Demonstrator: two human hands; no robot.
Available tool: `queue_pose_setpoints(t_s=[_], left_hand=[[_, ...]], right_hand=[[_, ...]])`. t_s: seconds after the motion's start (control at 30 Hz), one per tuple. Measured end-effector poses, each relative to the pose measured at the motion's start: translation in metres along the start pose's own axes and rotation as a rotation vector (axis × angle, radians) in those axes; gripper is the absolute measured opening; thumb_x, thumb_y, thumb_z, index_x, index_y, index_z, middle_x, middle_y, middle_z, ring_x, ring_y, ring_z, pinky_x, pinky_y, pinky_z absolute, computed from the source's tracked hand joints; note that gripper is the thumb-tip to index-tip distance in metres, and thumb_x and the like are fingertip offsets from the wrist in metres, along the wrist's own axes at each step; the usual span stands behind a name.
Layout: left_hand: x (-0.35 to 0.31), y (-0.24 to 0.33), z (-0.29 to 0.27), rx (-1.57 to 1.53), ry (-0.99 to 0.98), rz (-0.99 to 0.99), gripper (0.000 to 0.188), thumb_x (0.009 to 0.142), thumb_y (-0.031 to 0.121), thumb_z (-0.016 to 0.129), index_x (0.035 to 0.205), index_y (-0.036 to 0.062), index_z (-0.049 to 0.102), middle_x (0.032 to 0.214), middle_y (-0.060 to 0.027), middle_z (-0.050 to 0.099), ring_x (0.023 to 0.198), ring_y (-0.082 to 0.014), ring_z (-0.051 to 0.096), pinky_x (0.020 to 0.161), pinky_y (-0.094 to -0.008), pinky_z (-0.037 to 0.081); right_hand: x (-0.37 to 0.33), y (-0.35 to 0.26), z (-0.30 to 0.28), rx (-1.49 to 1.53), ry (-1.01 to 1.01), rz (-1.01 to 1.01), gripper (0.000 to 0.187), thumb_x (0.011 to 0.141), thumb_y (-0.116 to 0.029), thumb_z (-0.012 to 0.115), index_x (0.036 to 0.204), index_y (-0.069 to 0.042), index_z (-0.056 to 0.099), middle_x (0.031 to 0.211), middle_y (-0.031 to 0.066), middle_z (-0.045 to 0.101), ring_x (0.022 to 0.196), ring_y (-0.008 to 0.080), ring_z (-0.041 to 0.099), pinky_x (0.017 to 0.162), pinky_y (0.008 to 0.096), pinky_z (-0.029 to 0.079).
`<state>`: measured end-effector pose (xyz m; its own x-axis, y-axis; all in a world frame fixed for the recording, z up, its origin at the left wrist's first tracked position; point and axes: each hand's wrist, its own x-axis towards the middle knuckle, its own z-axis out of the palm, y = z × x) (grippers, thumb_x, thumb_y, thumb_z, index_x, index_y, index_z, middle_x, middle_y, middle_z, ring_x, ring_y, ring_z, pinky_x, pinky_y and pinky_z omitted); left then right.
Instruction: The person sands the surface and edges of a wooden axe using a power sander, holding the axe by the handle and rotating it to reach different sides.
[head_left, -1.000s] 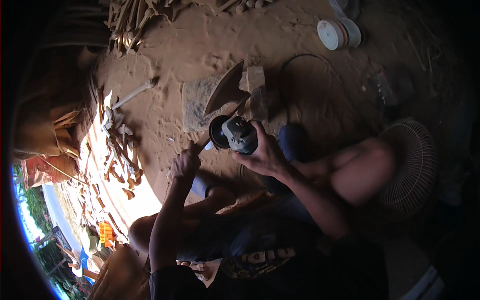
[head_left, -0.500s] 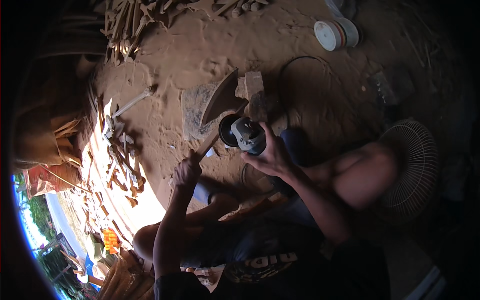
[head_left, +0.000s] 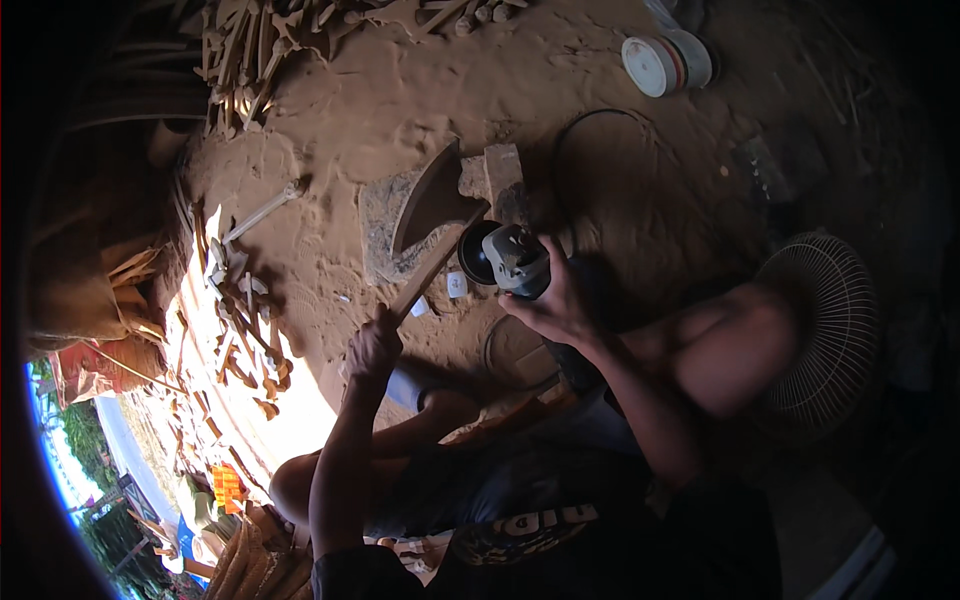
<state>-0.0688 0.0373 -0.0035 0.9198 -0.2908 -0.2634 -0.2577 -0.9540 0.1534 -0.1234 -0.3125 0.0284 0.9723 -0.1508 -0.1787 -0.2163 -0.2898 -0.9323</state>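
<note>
My left hand [head_left: 373,345] is closed around the lower end of a wooden handle on an axe [head_left: 430,203]. Its broad, curved, brown blade points away from me, above a flat stone slab [head_left: 378,225] on the sand. In my right hand [head_left: 560,300] is an angle grinder [head_left: 518,258] with a grey head, my fingers wrapped round its body. The grinder's dark round disc [head_left: 478,252] faces left, close beside the handle; whether they touch I cannot tell. Small white pieces [head_left: 457,285] lie on the ground below the disc.
A block [head_left: 506,175] stands at the slab's right. A dark cable [head_left: 560,140] curves over the sand. Long, knobbed, pale pieces [head_left: 265,210] lie at left, with a heap [head_left: 250,60] farther off. A white tub [head_left: 650,68] lies far right; a round wire fan guard [head_left: 825,330] is near my knee.
The axe has shifted slightly left and the grinder slightly right, widening the space between blade and grinder. More of the small white pieces shows beneath the disc. Both hands keep their hold.
</note>
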Motion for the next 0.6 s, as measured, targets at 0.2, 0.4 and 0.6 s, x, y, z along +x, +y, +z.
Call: queue_pose_setpoints(t_s=[0.2, 0.4, 0.6], left_hand=[[0.002, -0.004, 0.001, 0.019, -0.022, -0.003, 0.024, 0.105, 0.021, 0.050, 0.122, 0.0058, 0.057, 0.074, -0.0271, 0.070, 0.068, -0.0496, 0.070, 0.059, -0.0620, 0.054], [0.001, 0.001, -0.001, 0.014, 0.004, -0.011, 0.016, 0.105, 0.021, 0.050, 0.114, 0.0084, 0.055, 0.075, -0.0273, 0.070, 0.070, -0.0504, 0.071, 0.062, -0.0632, 0.055], [0.001, 0.003, -0.003, 0.014, -0.024, -0.035, 0.011, 0.105, 0.021, 0.048, 0.108, 0.0102, 0.051, 0.077, -0.0277, 0.071, 0.073, -0.0515, 0.070, 0.063, -0.0645, 0.054]], right_hand=[[0.007, 0.002, -0.002, -0.037, 0.024, 0.012, 0.100, 0.075, -0.028, 0.087, 0.155, 0.002, 0.034, 0.118, 0.0290, 0.071, 0.110, 0.0417, 0.073, 0.097, 0.0466, 0.058], [0.007, -0.009, -0.005, -0.035, -0.010, 0.065, 0.101, 0.076, -0.028, 0.087, 0.156, 0.003, 0.033, 0.122, 0.0301, 0.069, 0.114, 0.0425, 0.071, 0.100, 0.0460, 0.056], [0.006, -0.008, -0.005, -0.023, -0.063, 0.063, 0.103, 0.076, -0.029, 0.086, 0.156, 0.005, 0.031, 0.126, 0.0306, 0.068, 0.118, 0.0415, 0.069, 0.102, 0.0462, 0.055]])
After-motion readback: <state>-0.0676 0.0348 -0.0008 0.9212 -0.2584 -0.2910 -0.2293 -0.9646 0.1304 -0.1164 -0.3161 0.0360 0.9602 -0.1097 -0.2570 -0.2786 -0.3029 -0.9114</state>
